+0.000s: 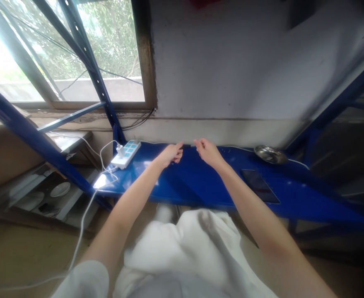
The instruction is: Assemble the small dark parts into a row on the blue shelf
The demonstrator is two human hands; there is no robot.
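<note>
Both my arms reach out over the blue table [182, 182]. My left hand [170, 155] is closed around a small dark stick-like piece [186, 146], which points toward the other hand. In a pinch, my right hand [207, 151] holds a short pale, thin piece [193, 145] at its fingertips. The two pieces lie nearly in line. Whether they touch I cannot tell, and their exact kind is too small to make out. Several tiny bits [226, 150] lie on the table just right of my right hand.
A white power strip [126, 154] with a plugged-in charger sits at the table's left end, its cord hanging down. To the right are a shiny metal bowl [270, 154] and a dark flat tablet-like slab [260, 186]. Blue metal posts [101, 89] frame the table.
</note>
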